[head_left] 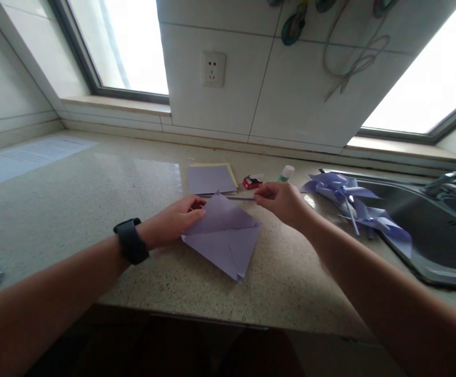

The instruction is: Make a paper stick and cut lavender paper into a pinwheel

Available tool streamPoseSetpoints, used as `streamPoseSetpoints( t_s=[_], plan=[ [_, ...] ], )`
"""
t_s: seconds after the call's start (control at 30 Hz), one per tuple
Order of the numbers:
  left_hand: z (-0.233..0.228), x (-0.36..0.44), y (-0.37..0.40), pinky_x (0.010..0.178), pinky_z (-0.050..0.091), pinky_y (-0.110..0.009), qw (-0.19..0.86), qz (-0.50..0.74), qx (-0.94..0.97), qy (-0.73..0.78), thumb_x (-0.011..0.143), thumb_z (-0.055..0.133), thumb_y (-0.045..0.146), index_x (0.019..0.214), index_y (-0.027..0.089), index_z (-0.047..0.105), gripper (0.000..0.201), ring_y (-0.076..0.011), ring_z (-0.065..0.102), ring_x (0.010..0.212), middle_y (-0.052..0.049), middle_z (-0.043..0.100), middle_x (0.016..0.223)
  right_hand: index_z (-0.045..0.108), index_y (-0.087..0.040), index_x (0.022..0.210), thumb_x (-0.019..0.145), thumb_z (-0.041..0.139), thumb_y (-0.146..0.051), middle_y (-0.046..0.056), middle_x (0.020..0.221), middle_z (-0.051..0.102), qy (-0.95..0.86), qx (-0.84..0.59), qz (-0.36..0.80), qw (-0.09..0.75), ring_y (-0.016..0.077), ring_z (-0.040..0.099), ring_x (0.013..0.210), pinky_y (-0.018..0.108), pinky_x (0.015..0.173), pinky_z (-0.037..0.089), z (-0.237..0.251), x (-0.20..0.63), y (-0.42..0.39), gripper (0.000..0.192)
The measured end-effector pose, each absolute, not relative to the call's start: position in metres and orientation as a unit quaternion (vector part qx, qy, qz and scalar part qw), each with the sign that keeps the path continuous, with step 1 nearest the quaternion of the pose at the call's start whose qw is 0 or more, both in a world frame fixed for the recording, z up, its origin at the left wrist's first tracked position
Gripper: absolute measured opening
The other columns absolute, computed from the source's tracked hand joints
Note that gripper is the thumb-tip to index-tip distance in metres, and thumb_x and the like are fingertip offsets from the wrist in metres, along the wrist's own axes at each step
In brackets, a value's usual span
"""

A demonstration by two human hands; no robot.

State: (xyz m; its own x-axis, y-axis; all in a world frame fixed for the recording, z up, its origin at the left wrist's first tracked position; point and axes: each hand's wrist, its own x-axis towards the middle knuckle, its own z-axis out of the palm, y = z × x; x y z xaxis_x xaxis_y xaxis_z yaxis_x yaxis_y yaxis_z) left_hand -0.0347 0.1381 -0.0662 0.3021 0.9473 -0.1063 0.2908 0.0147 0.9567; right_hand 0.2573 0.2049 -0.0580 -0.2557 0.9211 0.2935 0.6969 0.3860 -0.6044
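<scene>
Nearest the tabletop (94, 220) edge lies the folded paper (224, 241), a lilac kite shape with its long axis running from the near-right tip up toward the far-left peak. The left hand (176, 220) sits right on its left side, fingers curled and pinching the raised flap near the peak. Just past that peak a thin stick (240, 198) lies crosswise, left to right; the right hand (285, 201) is on its right end, thumb and fingertips closed around it. Farther back: a paper stack (211, 179), a small red box (252, 181), a glue stick (286, 173), and off right, pinwheels (354, 207) beside the sink (440, 230).
</scene>
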Motion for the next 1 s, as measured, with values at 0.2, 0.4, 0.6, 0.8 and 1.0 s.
streamPoseSetpoints(
  t_s=[0.2,0.4,0.6,0.8,1.0],
  plan=[
    [-0.044,-0.018,0.100,0.111,0.033,-0.052,0.100,0.268,0.827,0.484,0.091,0.061,0.034,0.130,0.015,0.055,0.044,-0.0334,0.047,0.125,-0.015,0.058,0.131,0.074,-0.017,0.088,0.080,0.072,-0.030,0.006,0.078,0.076,-0.776,-0.476,0.269,0.314,0.0187,0.072,0.072,0.031,0.068,0.057,-0.062,0.259,0.188,0.016],
    [-0.037,-0.006,0.089,0.100,0.043,-0.038,0.201,0.182,0.911,0.311,0.091,0.064,0.028,0.110,0.020,0.065,0.021,-0.0237,0.055,0.110,-0.007,0.065,0.112,0.078,-0.019,0.102,0.083,0.070,-0.031,0.008,0.094,0.080,-0.765,-0.451,0.308,0.340,0.0211,0.075,0.082,0.037,0.079,0.060,-0.067,0.255,0.185,0.023],
    [-0.055,-0.002,0.092,0.092,0.045,-0.036,0.237,0.172,0.914,0.280,0.088,0.068,0.031,0.099,0.018,0.066,0.016,-0.0233,0.057,0.099,-0.007,0.067,0.102,0.079,-0.020,0.103,0.082,0.071,-0.029,0.007,0.094,0.080,-0.742,-0.422,0.361,0.376,0.0209,0.076,0.084,0.038,0.082,0.061,-0.070,0.254,0.183,0.024],
    [-0.063,0.002,0.092,0.091,0.044,-0.038,0.229,0.173,0.922,0.260,0.092,0.065,0.029,0.093,0.018,0.068,0.011,-0.0232,0.058,0.096,-0.007,0.069,0.097,0.080,-0.021,0.103,0.080,0.075,-0.030,0.006,0.094,0.081,-0.733,-0.442,0.379,0.352,0.0208,0.076,0.083,0.036,0.080,0.061,-0.072,0.257,0.184,0.025],
    [-0.063,0.001,0.094,0.089,0.045,-0.036,0.260,0.202,0.905,0.269,0.091,0.064,0.021,0.090,0.018,0.069,0.006,-0.0211,0.059,0.091,-0.005,0.070,0.090,0.080,-0.021,0.105,0.081,0.073,-0.030,0.007,0.095,0.081,-0.731,-0.424,0.398,0.357,0.0207,0.076,0.084,0.036,0.078,0.062,-0.077,0.258,0.184,0.026]
  ],
)
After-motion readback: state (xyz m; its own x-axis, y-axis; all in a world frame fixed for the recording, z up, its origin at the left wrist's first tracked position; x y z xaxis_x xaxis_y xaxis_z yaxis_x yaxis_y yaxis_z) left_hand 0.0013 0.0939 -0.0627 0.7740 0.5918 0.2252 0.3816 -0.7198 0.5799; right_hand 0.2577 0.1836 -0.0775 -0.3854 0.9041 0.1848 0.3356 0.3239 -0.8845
